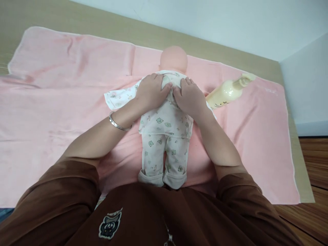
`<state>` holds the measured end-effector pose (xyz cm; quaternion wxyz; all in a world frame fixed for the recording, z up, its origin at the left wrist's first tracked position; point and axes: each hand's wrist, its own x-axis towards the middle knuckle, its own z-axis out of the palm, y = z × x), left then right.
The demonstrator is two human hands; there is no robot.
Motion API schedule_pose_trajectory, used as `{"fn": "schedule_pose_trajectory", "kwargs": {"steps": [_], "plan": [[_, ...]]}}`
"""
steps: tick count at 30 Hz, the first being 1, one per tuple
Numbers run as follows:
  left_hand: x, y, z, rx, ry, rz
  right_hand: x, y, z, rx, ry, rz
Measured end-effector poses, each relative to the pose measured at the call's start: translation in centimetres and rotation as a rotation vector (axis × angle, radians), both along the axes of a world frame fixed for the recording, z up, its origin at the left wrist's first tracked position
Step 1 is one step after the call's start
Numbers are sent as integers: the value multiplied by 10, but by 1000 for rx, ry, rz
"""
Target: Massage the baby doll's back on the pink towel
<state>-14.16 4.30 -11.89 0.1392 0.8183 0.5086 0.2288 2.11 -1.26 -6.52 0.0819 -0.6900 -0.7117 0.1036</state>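
Observation:
A baby doll in white printed pyjamas lies on a pink towel, its bald head pointing away from me. My left hand rests on the doll's upper back at the left, fingers curled and pressing on the shirt. My right hand presses the upper back at the right, fingers bent, thumb meeting the left hand near the middle. A silver bangle circles my left wrist.
A cream pump bottle lies on its side on the towel just right of the doll. The towel covers a wooden table set against a white wall. Wooden floor shows at the right.

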Motion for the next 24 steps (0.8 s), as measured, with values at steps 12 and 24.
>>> {"fn": "schedule_pose_trajectory", "kwargs": {"steps": [12,24], "plan": [[2,-29,39,-112,28,12,-9,-9,-4,114,-40,68],[5,-34,39,-70,119,-11,0,3,2,10,62,11]]}}
